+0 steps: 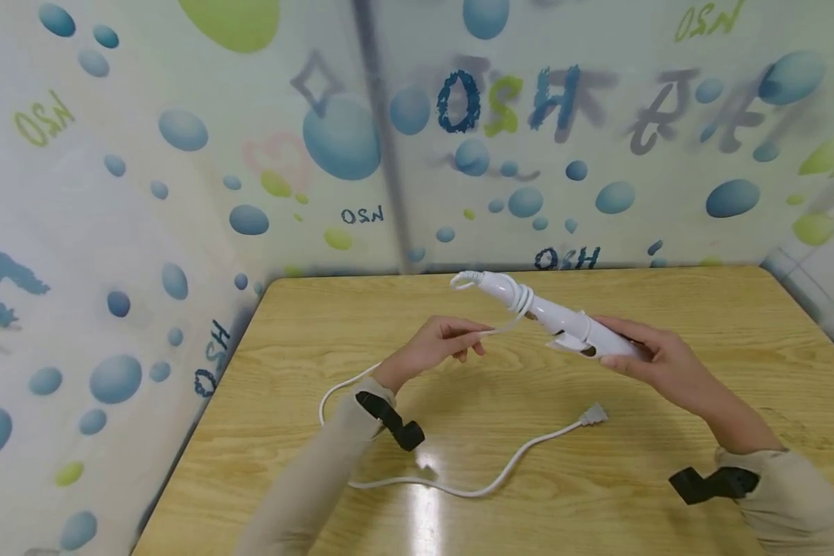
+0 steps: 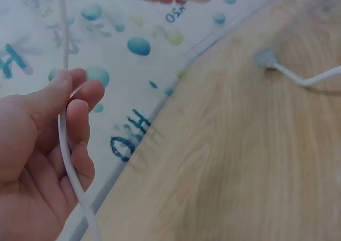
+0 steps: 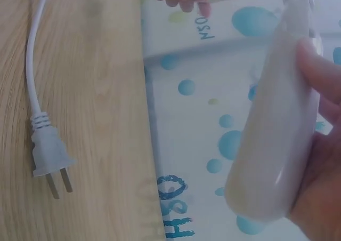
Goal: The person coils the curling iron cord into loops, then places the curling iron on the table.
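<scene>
My right hand (image 1: 667, 367) grips a white curling iron (image 1: 563, 320) by its thick smooth end, holding it tilted above the table. Its cord end points up and left, with several turns of white cord (image 1: 523, 300) wound round the narrow part. In the right wrist view, the iron's rounded end (image 3: 266, 161) lies against the palm. My left hand (image 1: 431, 349) pinches the cord between thumb and fingers a little left of the iron. The left wrist view shows the cord (image 2: 66, 150) running down past the curled fingers.
The rest of the cord (image 1: 483, 491) loops across the wooden table (image 1: 306, 324). Its two-pin plug (image 1: 593, 415) lies on the tabletop between the forearms. Patterned walls (image 1: 424, 177) stand behind and left of the table. Black straps with cameras (image 1: 392, 423) sit on both wrists.
</scene>
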`<state>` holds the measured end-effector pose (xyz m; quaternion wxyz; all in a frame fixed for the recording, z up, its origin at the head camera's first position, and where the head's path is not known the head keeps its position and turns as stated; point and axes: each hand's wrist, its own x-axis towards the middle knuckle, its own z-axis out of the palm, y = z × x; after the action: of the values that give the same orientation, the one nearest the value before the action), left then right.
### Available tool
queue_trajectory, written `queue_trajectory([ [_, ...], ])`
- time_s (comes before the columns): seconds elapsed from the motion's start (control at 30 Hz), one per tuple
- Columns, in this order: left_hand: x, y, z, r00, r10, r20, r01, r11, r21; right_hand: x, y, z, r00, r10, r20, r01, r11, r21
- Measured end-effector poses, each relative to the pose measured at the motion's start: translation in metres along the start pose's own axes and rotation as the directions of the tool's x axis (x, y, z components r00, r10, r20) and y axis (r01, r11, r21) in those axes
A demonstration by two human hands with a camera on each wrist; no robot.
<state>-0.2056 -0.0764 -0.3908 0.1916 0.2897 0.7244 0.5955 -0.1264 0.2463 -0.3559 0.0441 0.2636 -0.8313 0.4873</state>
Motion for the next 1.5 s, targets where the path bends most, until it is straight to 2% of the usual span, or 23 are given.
queue_trajectory([
  [0.07, 0.003, 0.000, -0.007, 0.998, -0.042, -0.057, 0.042, 0.999, 0.012, -0.001, -0.002, -0.001, 0.999, -0.022, 0.047, 0.021, 1.000, 0.013],
  [0.17, 0.006, 0.003, -0.015, 0.989, -0.068, -0.132, 0.076, 0.995, 0.059, -0.002, -0.006, -0.002, 0.992, -0.049, 0.117, 0.047, 0.999, 0.013],
  [0.23, 0.009, 0.007, -0.019, 0.985, -0.080, -0.152, 0.098, 0.989, 0.113, -0.003, -0.007, -0.002, 0.985, -0.070, 0.160, 0.070, 0.998, 0.009],
  [0.3, 0.011, 0.011, -0.021, 0.989, -0.076, -0.129, 0.099, 0.978, 0.184, -0.004, -0.006, -0.002, 0.975, -0.091, 0.204, 0.092, 0.996, 0.008],
  [0.4, 0.014, 0.018, -0.022, 0.995, -0.077, -0.059, 0.090, 0.960, 0.266, -0.005, -0.003, -0.002, 0.955, -0.110, 0.275, 0.104, 0.994, 0.035],
  [0.47, 0.015, 0.024, -0.023, 0.997, -0.070, -0.018, 0.072, 0.954, 0.292, -0.006, 0.000, -0.002, 0.938, -0.123, 0.324, 0.108, 0.992, 0.063],
  [0.6, 0.015, 0.036, -0.023, 0.999, -0.051, 0.004, 0.047, 0.951, 0.305, -0.006, 0.007, -0.002, 0.904, -0.133, 0.406, 0.099, 0.990, 0.104],
  [0.7, 0.014, 0.045, -0.020, 0.999, -0.032, 0.004, 0.029, 0.942, 0.335, -0.006, 0.012, 0.000, 0.893, -0.110, 0.436, 0.085, 0.993, 0.078],
  [0.8, 0.013, 0.054, -0.013, 0.999, 0.002, 0.036, -0.015, 0.934, 0.356, -0.005, 0.014, 0.004, 0.892, -0.072, 0.446, 0.078, 0.997, 0.005],
  [0.87, 0.011, 0.060, -0.007, 0.998, 0.028, 0.064, -0.049, 0.932, 0.359, -0.004, 0.015, 0.006, 0.896, -0.054, 0.441, 0.084, 0.995, -0.047],
  [0.93, 0.010, 0.064, 0.000, 0.995, 0.062, 0.075, -0.086, 0.924, 0.372, -0.003, 0.014, 0.008, 0.904, -0.003, 0.428, 0.053, 0.993, -0.106],
  [1.0, 0.007, 0.068, 0.007, 0.994, 0.090, 0.060, -0.106, 0.914, 0.392, -0.002, 0.014, 0.010, 0.914, 0.050, 0.404, 0.018, 0.986, -0.163],
  [1.13, 0.002, 0.074, 0.019, 0.993, 0.119, -0.016, -0.099, 0.890, 0.445, -0.002, 0.012, 0.012, 0.937, 0.160, 0.312, -0.075, 0.961, -0.266],
  [1.23, -0.005, 0.075, 0.024, 0.993, 0.109, -0.052, -0.079, 0.911, 0.404, -0.001, 0.012, 0.013, 0.956, 0.184, 0.228, -0.105, 0.942, -0.318],
  [1.33, -0.014, 0.072, 0.028, 0.994, 0.103, -0.048, -0.082, 0.944, 0.321, -0.002, 0.010, 0.011, 0.971, 0.196, 0.137, -0.137, 0.926, -0.352],
  [1.4, -0.021, 0.069, 0.030, 0.994, 0.095, -0.045, -0.080, 0.963, 0.258, -0.003, 0.008, 0.010, 0.980, 0.184, 0.078, -0.145, 0.923, -0.355],
  [1.5, -0.028, 0.060, 0.033, 0.993, 0.108, -0.053, -0.095, 0.976, 0.195, -0.002, 0.006, 0.010, 0.992, 0.122, -0.002, -0.115, 0.931, -0.346],
])
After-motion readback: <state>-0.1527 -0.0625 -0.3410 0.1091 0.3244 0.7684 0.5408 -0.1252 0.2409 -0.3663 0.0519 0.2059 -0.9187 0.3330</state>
